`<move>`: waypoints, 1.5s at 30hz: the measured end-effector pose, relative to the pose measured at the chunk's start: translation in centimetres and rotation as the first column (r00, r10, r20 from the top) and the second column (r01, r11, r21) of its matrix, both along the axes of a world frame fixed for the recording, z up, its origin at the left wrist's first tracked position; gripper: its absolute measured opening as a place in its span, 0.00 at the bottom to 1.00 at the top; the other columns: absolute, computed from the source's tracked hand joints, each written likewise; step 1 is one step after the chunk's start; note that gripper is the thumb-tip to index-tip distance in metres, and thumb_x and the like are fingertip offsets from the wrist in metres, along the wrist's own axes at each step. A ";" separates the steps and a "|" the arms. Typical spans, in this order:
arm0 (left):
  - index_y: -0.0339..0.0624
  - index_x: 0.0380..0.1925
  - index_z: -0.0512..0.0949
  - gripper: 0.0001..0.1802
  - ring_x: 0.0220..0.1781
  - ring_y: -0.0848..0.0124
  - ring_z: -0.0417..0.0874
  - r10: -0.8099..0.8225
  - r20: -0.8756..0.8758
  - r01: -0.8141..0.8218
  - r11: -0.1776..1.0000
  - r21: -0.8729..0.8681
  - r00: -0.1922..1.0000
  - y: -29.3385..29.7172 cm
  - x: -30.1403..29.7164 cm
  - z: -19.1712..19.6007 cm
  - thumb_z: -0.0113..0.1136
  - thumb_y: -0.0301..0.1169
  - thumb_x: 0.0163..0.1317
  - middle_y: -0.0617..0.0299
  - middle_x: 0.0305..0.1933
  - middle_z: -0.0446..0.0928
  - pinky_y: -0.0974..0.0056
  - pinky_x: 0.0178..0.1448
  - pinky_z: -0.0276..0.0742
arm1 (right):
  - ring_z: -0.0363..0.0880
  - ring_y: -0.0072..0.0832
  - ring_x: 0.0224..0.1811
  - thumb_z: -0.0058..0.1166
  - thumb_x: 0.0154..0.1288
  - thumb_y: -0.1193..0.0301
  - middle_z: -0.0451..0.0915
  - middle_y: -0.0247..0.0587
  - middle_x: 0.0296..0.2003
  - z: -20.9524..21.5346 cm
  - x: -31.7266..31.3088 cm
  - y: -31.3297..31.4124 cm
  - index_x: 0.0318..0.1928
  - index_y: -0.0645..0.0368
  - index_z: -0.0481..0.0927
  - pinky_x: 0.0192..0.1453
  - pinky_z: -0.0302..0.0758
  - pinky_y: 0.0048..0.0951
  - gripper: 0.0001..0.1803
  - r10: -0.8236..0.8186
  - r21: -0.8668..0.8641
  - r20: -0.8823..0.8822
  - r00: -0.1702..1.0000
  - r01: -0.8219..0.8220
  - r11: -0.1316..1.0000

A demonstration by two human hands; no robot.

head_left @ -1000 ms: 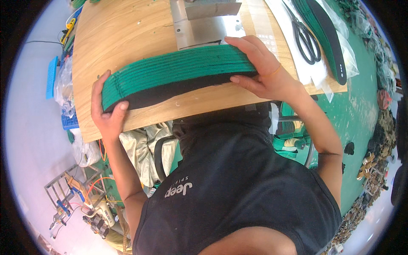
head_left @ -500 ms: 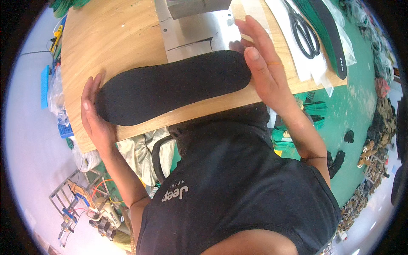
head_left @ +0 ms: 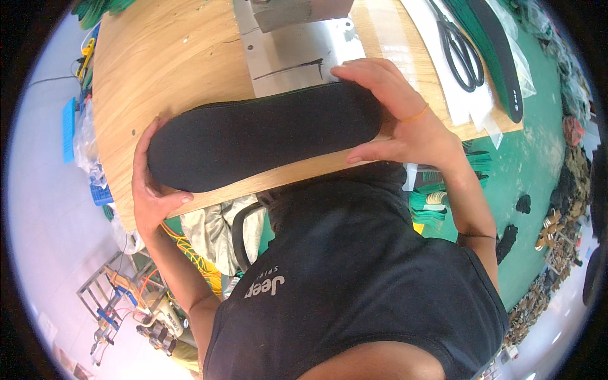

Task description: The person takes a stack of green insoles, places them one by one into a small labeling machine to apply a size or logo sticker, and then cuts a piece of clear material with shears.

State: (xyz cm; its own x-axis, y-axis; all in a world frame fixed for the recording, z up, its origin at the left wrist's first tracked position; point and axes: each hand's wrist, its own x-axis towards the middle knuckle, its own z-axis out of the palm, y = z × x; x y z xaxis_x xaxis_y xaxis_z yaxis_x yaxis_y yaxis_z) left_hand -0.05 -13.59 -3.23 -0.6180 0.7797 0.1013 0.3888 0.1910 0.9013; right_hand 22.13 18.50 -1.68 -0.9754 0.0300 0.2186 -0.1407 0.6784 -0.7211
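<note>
A black shoe insole [head_left: 263, 136] lies lengthwise across the near edge of the wooden table, its smooth dark face up. A thin greenish line shows along its far edge; whether more insoles lie beneath it cannot be seen. My left hand [head_left: 152, 193] cups the left end, fingers around the far side and thumb by the near edge. Around the right end curls my right hand [head_left: 405, 120], its fingers against the far edge and its thumb near the front edge. Just beyond the insole is a metal plate [head_left: 285, 60] with dark marks on it.
A grey metal block [head_left: 297, 14] stands on the plate. At the right lie black-handled scissors [head_left: 465, 60] on white sheets, beside green-and-black insoles [head_left: 500, 69]. Green insole bundles [head_left: 427, 209] sit below the table edge. A metal frame with hoses [head_left: 120, 285] stands lower left.
Both hands have closed around the insole's ends, with the thumbs swung to the near side. The right fingers came down from the plate onto the far edge. The insole shifted slightly right.
</note>
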 end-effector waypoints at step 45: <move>0.43 0.71 0.50 0.57 0.56 0.63 0.76 -0.009 -0.126 0.007 1.000 -0.021 0.992 3.5 -7.5 -0.6 0.74 0.22 0.41 0.49 0.57 0.70 0.62 0.57 0.76 | 0.70 0.48 0.49 0.67 0.45 0.73 0.76 0.50 0.41 -1.3 -6.9 2.4 0.47 0.59 0.75 0.54 0.69 0.40 0.25 -0.265 0.109 -0.184 0.947 0.288 0.952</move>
State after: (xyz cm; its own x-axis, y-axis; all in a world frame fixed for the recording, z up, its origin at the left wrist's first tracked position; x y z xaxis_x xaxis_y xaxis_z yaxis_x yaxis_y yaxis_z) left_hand -7.54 -10.08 -3.79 -0.5952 0.7871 0.1619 0.5002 0.2052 0.8412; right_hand 15.18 20.88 -2.95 -0.8826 0.2527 0.3965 -0.0437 0.7956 -0.6043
